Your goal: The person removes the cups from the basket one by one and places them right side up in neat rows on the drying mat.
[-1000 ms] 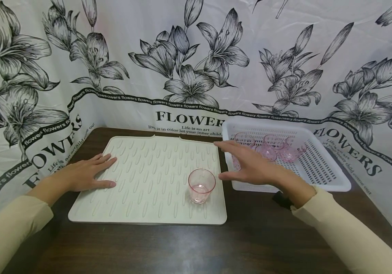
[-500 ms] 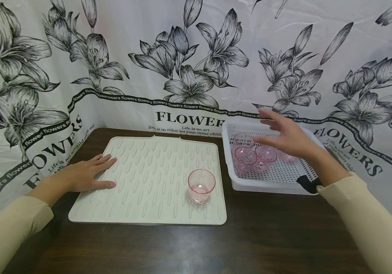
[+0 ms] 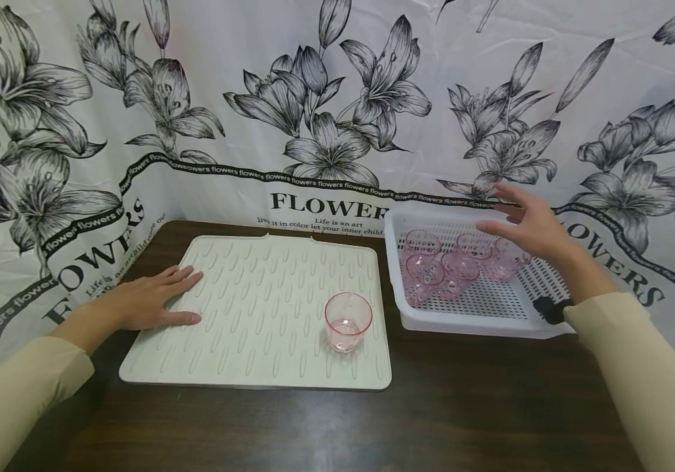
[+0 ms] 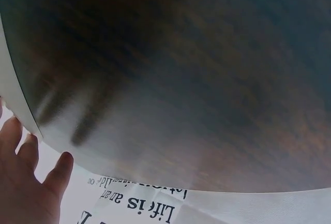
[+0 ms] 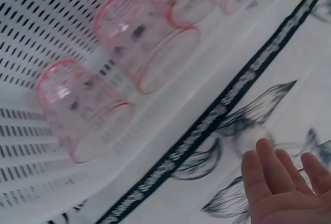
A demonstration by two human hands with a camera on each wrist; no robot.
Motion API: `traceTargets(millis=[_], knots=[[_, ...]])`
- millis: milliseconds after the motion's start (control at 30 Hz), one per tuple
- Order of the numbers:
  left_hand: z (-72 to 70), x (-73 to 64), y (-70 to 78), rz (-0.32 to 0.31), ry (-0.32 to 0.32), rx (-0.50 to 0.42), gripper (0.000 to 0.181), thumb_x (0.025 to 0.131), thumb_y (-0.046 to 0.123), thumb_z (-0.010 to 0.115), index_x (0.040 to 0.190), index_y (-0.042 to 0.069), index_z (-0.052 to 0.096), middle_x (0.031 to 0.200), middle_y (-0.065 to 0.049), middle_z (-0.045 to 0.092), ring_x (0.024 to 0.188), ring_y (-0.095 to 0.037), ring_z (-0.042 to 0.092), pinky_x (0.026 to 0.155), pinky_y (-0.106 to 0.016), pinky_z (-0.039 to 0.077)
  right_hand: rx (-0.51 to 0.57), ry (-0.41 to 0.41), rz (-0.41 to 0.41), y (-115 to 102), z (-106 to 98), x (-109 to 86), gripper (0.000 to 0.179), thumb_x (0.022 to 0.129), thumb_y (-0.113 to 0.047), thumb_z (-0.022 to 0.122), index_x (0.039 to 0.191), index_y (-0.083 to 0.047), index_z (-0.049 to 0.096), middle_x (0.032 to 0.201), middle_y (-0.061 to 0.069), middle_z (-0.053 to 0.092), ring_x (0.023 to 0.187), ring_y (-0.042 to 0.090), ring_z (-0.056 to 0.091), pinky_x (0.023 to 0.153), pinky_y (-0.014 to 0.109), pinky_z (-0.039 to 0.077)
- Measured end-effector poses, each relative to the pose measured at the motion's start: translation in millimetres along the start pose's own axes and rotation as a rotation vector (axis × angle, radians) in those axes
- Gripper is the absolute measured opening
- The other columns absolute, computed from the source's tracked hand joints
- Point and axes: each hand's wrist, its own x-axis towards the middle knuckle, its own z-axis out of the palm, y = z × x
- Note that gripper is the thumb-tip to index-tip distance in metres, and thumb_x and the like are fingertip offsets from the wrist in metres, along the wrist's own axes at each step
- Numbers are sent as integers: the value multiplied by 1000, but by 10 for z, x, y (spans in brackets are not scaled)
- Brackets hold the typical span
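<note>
The pink glasses (image 3: pixel 461 265) are together inside the white basket (image 3: pixel 479 324), mostly toward its left side and its back. One more, the single glass (image 3: pixel 347 324), stands upright on the pale mat (image 3: pixel 237 341), near the mat's right edge.

The right hand (image 3: pixel 532 229) is above the back right part of the basket, with the thumb well apart from the fingers. It holds nothing, and I see no contact with any glass. The left hand (image 3: pixel 151 298) lies on the left edge of the mat, its fingers straight and a little apart, also holding nothing.

In my judgement, the step in hand is a reach for one of the glasses in the basket. The next move would then ask the right hand to come lower and grip one glass without pushing its neighbours, which are very close.

About the edges: the basket rim surrounds the glasses, and its back side is near the flowered curtain (image 3: pixel 208 196), so a lift should go upward first. Between basket and mat is only a narrow strip of the dark table (image 3: pixel 314 426); the mat's wide middle gives more room.
</note>
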Motion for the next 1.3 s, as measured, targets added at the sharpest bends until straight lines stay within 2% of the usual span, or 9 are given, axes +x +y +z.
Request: traceTargets(millis=[233,467,600,1000,1300], knots=[[7,11,-15,6,-8,-1,101,83,79,53,157,13,31,160,-22,26,144,-49,23,101,-73,30,46,-13,64,228,-62,38,94,92,-37,72,161,-15,12,163,20,19,143,45,30,109,62,31],[-7,18,-8,-3,-8,-1,102,82,80,52,157,14,31,160,-22,26,144,-50,23,100,-74,31,27,-26,143,406,-100,18,101,92,-44,70,161,-11,3,164,24,10,144,49,25,109,66,27],[-16,13,2,-7,-9,3,103,82,81,52,157,13,31,160,-22,26,144,-50,24,99,-74,31,-5,-55,204,497,-121,9,105,92,-50,67,160,-6,-1,163,27,6,144,51,21,109,67,25],[-12,-5,11,3,-5,-12,101,83,79,53,156,13,32,160,-22,27,144,-50,24,100,-73,31,-80,-145,311,686,-184,16,110,91,-58,64,157,2,-2,157,37,10,141,57,19,107,71,23],[2,0,-11,3,-2,-9,101,83,79,53,157,14,31,161,-21,26,144,-49,23,101,-73,31,-189,-259,369,795,-191,56,111,91,-60,63,154,8,1,153,42,12,136,65,15,104,74,22]])
